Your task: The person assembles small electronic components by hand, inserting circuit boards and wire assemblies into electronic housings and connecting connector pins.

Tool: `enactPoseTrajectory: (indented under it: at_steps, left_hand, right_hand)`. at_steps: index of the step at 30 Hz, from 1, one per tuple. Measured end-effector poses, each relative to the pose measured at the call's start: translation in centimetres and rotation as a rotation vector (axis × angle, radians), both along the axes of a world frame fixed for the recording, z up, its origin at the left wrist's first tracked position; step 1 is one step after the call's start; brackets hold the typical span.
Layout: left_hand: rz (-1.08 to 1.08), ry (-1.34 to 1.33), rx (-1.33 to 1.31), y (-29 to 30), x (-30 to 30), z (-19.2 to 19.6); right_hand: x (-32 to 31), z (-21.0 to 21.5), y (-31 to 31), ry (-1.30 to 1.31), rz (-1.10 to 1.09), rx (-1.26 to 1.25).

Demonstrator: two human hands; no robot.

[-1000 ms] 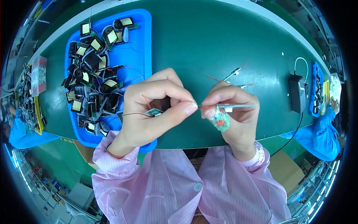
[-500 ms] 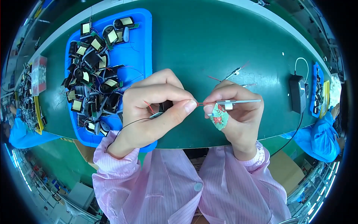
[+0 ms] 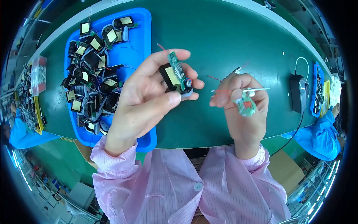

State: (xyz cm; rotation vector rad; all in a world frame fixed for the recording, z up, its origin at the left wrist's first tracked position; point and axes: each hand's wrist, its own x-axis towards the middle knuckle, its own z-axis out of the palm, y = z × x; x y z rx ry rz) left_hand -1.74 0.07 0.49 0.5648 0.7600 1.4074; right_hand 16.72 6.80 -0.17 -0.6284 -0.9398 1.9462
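Above the tabletop, left hand grips a transformer; right hand pinches tweezers, board.

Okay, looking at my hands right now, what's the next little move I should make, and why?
Probably bring the left hand back toward the right hand. The left holds a black part with a green circuit board raised and apart, while the right holds tweezers and a small round board, so a gap separates them.

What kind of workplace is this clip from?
Most likely an electronics assembly line: a long green workbench, a blue tray heaped with small wired parts, and the left hand holding a small circuit board assembly.
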Motion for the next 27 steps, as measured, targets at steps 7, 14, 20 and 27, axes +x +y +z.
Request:
enactPoseTrajectory:
  at_steps: [7, 14, 20, 27]
  left_hand:
    - [0.132, 0.167, -0.010, -0.3, 0.4, -0.5]
    - [0.215, 0.240, 0.108, -0.5, 0.9, -0.8]
    - [0.129, 0.331, 0.087, -0.6, 1.1, -0.5]
    - [0.126, 0.368, 0.102, -0.8, 0.3, -0.7]
  right_hand:
    - [-0.4, 1.2, -1.4, 0.027, 0.270, 0.091]
    - [-0.8, 0.4, -1.7, 0.151, 0.312, -0.010]
    - [-0.7, 0.3, -0.8, 0.208, 0.187, -0.086]
    - [0.1, 0.4, 0.0, 0.130, 0.175, 0.082]
